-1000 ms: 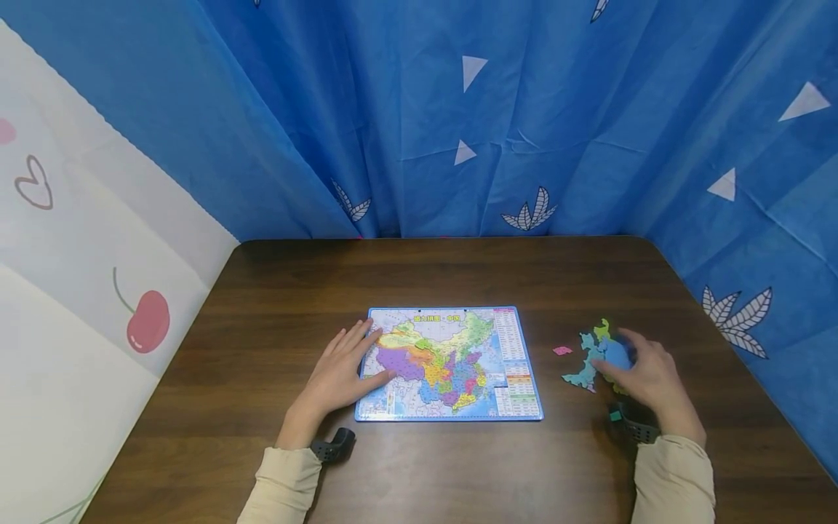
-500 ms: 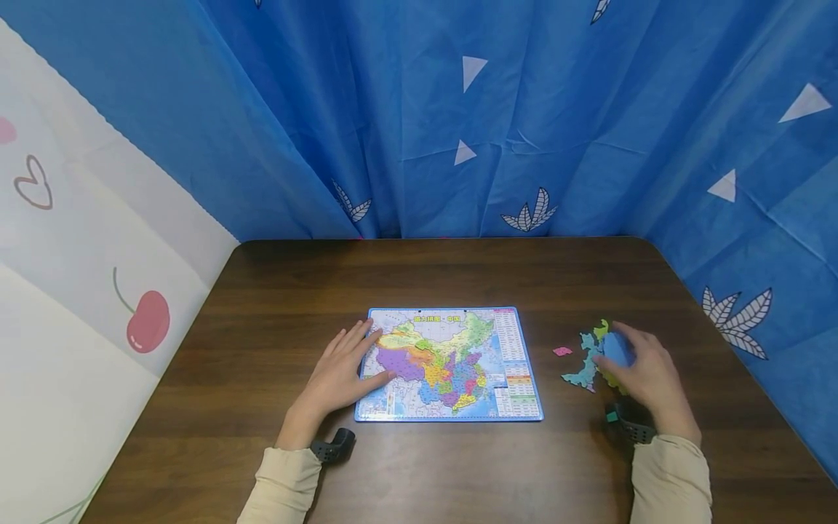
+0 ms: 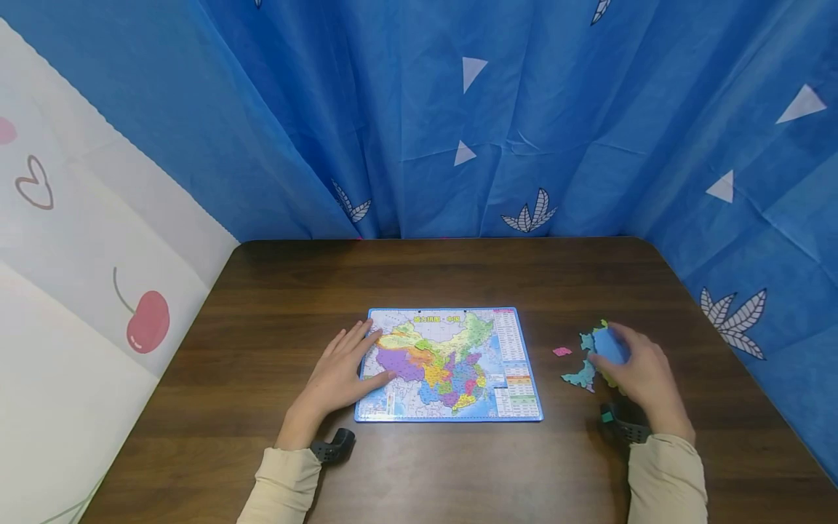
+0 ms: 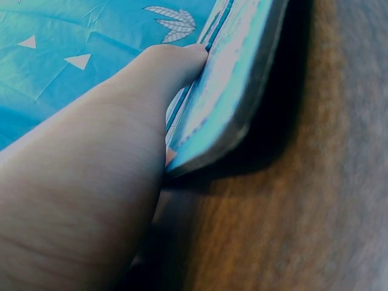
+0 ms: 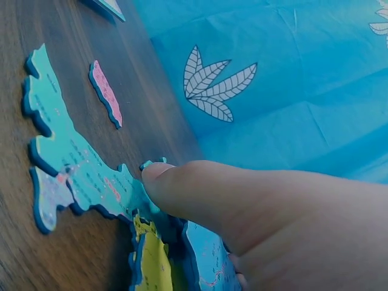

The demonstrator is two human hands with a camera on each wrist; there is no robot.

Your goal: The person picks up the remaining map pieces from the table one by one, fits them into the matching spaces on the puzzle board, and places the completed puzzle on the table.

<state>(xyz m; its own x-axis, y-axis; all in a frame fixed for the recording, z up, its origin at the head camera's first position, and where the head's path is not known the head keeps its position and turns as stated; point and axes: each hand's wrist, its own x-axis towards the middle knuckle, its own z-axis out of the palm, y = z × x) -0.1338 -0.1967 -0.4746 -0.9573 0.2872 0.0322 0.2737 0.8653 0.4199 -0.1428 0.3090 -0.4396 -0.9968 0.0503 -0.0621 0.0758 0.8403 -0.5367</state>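
Observation:
A map puzzle board [image 3: 435,364] with a blue rim lies on the table in the head view. My left hand [image 3: 340,367] rests across its left edge, fingers spread, the thumb over the lower left part. In the left wrist view the thumb [image 4: 151,70] reaches over the edge of the board. My right hand [image 3: 648,371] holds a blue puzzle piece [image 3: 610,347] between thumb and fingers, above a small pile of pieces. In the right wrist view the thumb hides part of this blue piece [image 5: 212,254]; a yellow piece [image 5: 151,254] shows beside it.
Teal puzzle pieces [image 3: 579,377] and a light green one [image 3: 604,323] lie around the right hand. A small pink piece [image 3: 561,351] sits apart, between them and the board. Beyond the wooden table [image 3: 432,276] hangs a blue curtain [image 3: 406,145].
The right hand has shifted slightly left with the blue piece, which now covers more of the light green piece. The left hand and the board have stayed in place.

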